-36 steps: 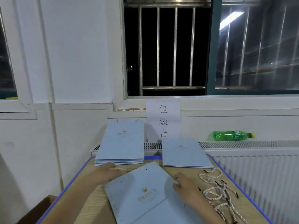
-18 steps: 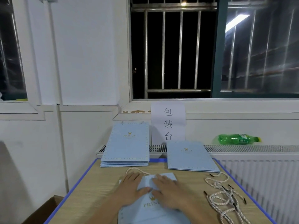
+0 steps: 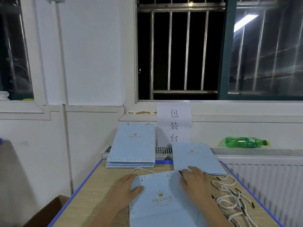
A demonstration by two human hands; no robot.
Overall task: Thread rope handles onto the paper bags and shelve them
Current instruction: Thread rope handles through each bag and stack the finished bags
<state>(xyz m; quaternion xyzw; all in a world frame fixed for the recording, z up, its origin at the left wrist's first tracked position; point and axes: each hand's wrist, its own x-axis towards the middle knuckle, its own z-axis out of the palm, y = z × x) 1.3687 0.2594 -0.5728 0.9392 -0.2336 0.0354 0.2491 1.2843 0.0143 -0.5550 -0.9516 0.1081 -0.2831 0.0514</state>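
The flat blue paper bag [image 3: 161,199] lies on the table [image 3: 91,192], nearer the viewer than the left bag stack [image 3: 132,145]. The left hand [image 3: 126,190] grips the bag's left edge, thumb on top. The right hand [image 3: 194,183] rests on its upper right corner, fingers extended. Loose rope handles [image 3: 229,199] lie right of the bag

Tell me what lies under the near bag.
A rope loop sticks out from beneath the near bag's far left edge onto the table. The left hand grips that edge. The rest of the rope is covered by the bag.
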